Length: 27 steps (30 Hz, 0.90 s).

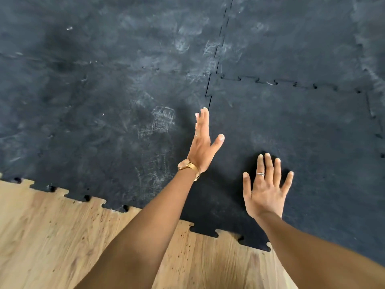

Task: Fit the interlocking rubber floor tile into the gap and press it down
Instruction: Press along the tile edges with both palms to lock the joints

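Note:
A clean black rubber floor tile [308,130] with puzzle-tooth edges lies at the right, among dusty black tiles [116,97]. Its left seam [209,101] and top seam [291,83] show as thin dark lines. My left hand [203,142], with a gold watch at the wrist, is held on edge with fingers straight, right at the left seam. Whether it touches the floor is unclear. My right hand [266,190], with a ring, lies flat with fingers spread on the clean tile near its front edge. Neither hand holds anything.
Bare wooden floor [52,236] runs along the front, where the tiles' toothed front edge [229,234] ends. More dusty tiles stretch to the back and to the far right [373,59].

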Each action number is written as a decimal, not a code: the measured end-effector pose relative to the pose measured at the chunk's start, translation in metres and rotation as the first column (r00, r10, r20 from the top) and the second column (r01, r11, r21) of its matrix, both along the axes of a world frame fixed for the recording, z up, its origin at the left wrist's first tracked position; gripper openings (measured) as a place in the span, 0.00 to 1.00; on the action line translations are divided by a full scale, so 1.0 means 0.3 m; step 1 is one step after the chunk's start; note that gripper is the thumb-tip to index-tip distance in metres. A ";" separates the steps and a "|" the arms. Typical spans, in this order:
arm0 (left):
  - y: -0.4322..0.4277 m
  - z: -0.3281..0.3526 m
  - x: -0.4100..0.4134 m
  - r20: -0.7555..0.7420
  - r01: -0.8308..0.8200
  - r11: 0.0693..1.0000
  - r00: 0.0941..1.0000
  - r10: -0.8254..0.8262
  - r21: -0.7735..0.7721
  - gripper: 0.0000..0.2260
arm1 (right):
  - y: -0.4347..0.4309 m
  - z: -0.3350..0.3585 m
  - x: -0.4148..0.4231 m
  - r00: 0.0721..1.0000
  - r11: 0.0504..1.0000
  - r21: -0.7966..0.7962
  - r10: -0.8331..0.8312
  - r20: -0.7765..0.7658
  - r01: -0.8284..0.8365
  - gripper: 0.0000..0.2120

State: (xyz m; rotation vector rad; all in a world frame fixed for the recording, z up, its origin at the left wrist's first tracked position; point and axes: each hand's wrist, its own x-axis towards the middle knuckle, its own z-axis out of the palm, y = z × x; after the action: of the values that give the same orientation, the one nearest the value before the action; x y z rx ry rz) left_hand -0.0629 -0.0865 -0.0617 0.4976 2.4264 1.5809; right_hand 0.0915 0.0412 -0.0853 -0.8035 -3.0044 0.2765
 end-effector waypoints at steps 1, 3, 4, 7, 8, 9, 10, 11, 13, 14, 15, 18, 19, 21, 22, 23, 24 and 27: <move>0.004 0.041 -0.006 0.117 -0.092 0.984 0.990 0.074 0.152 0.36 | 0.002 0.001 -0.002 1.000 1.000 0.002 0.000 0.000 0.000 0.32; 0.016 0.140 -0.008 0.229 -0.211 0.897 0.965 0.128 0.387 0.34 | 0.001 0.001 -0.007 1.000 1.000 -0.001 0.007 0.009 -0.007 0.32; 0.016 0.162 0.008 0.171 -0.186 0.892 0.977 0.124 0.413 0.32 | -0.001 0.002 -0.005 1.000 1.000 -0.005 0.010 0.013 -0.010 0.32; -0.010 0.055 0.098 -0.325 -0.028 0.978 0.945 -0.042 -0.208 0.29 | 0.004 0.002 0.003 1.000 1.000 -0.001 0.008 0.004 -0.008 0.31; -0.029 -0.016 0.121 -0.406 -0.057 0.848 0.894 -0.192 -0.527 0.30 | 0.003 0.001 0.003 1.000 1.000 -0.003 0.010 0.007 -0.010 0.31; -0.040 -0.068 0.130 -0.394 -0.081 0.696 0.868 -0.303 -0.714 0.32 | 0.000 0.001 0.003 1.000 1.000 0.001 0.013 0.008 -0.013 0.31; -0.040 -0.092 0.132 -0.347 -0.062 0.620 0.869 -0.352 -0.782 0.34 | 0.000 0.001 0.003 1.000 1.000 0.009 0.011 0.011 -0.012 0.32; -0.037 -0.090 0.128 -0.309 -0.014 0.621 0.876 -0.370 -0.783 0.34 | 0.003 0.002 0.003 1.000 1.000 0.014 0.011 0.020 -0.011 0.32; -0.039 -0.060 0.110 -0.284 0.058 0.678 0.880 -0.381 -0.732 0.34 | 0.006 0.003 0.003 0.999 1.000 0.008 0.009 0.036 -0.009 0.32; -0.047 -0.046 0.109 -0.266 0.088 0.728 0.895 -0.357 -0.680 0.33 | 0.002 0.006 0.002 0.999 1.000 0.012 0.008 0.038 -0.009 0.33; -0.050 -0.042 0.106 -0.228 0.116 0.806 0.927 -0.298 -0.581 0.33 | -0.002 0.008 0.000 0.999 1.000 0.017 0.008 0.042 -0.009 0.33; -0.057 0.042 0.100 0.171 0.094 0.992 0.982 -0.078 -0.084 0.30 | -0.003 0.008 -0.008 0.999 1.000 0.014 0.004 0.054 -0.005 0.34; -0.066 0.089 0.091 0.328 -0.002 0.992 0.944 -0.040 0.128 0.28 | -0.004 0.007 -0.008 0.999 1.000 0.026 0.011 0.044 -0.012 0.34; -0.107 0.177 0.092 0.339 -0.135 0.940 0.941 0.021 0.314 0.25 | -0.006 0.004 -0.009 0.999 0.999 0.032 0.015 0.048 -0.017 0.34; -0.128 0.200 0.109 0.187 -0.128 0.948 0.979 0.075 0.290 0.25 | -0.006 0.002 -0.010 0.999 0.999 0.032 0.015 0.051 -0.017 0.34; -0.147 0.185 0.142 -0.014 -0.093 0.974 0.995 0.098 0.206 0.26 | -0.008 -0.003 -0.008 0.998 0.999 0.036 0.014 0.053 -0.016 0.33; -0.159 0.162 0.186 -0.204 -0.055 0.997 0.977 0.063 0.045 0.26 | -0.009 -0.008 -0.006 0.998 0.999 0.043 0.010 0.055 -0.012 0.33; -0.172 -0.016 0.297 -0.388 0.024 0.750 0.845 -0.369 -0.662 0.35 | -0.022 -0.006 -0.009 0.997 0.999 0.033 -0.009 0.077 0.007 0.32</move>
State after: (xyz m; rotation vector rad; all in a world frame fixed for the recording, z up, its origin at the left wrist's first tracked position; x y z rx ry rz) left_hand 0.0263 -0.1381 -0.0665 1.0847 2.9192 0.4745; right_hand 0.0887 0.0346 -0.0871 -0.8425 -3.0676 0.2004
